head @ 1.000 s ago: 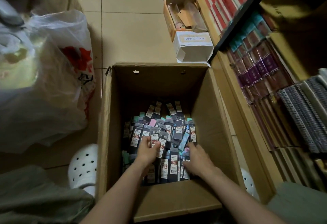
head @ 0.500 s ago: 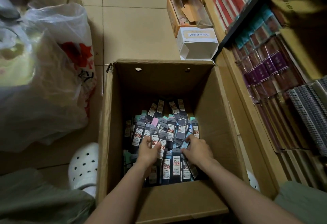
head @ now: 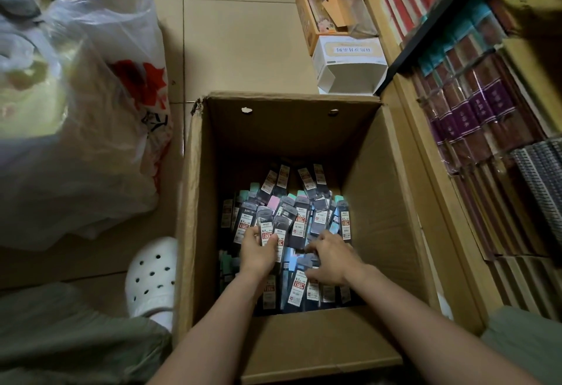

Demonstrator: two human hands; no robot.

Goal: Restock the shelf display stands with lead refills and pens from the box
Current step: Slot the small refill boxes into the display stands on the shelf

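While left hand (head: 258, 252) holds lead refill packs (head: 267, 226), long axes pointing away

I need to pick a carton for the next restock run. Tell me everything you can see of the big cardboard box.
The cardboard box is plain brown corrugated card, open-topped, standing upright on the tiled floor beside the shelf unit. Two small holes pierce its far wall; the near flap folds outward. Its bottom is covered with lead refill packs. The left hand grips a few packs inside; the right hand reaches among others.
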